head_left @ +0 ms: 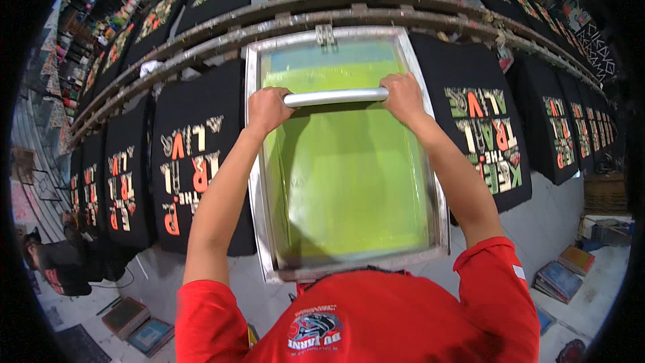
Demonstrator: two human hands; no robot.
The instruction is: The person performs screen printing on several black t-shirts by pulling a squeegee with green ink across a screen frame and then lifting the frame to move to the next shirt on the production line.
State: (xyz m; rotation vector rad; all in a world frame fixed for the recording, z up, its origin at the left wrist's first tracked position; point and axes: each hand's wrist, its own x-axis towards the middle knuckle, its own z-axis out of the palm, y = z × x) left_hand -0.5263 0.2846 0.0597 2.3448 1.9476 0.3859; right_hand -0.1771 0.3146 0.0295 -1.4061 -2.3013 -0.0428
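Note:
My left hand is closed around the left end of a squeegee with a round silver handle. Its right end is gripped by my right hand. The squeegee lies crosswise over the upper part of a screen-printing frame, whose mesh is covered in bright green. A paler, bluish band shows near the frame's far edge, where a metal clamp sits. Whatever lies beneath the screen is hidden, and the squeegee's blade is mostly hidden by its handle.
Black printed T-shirts flank the screen, one at the left and one at the right, with several more in rows. Wooden rails run behind it. Stacked screens lie on the floor at right. A person is at far left.

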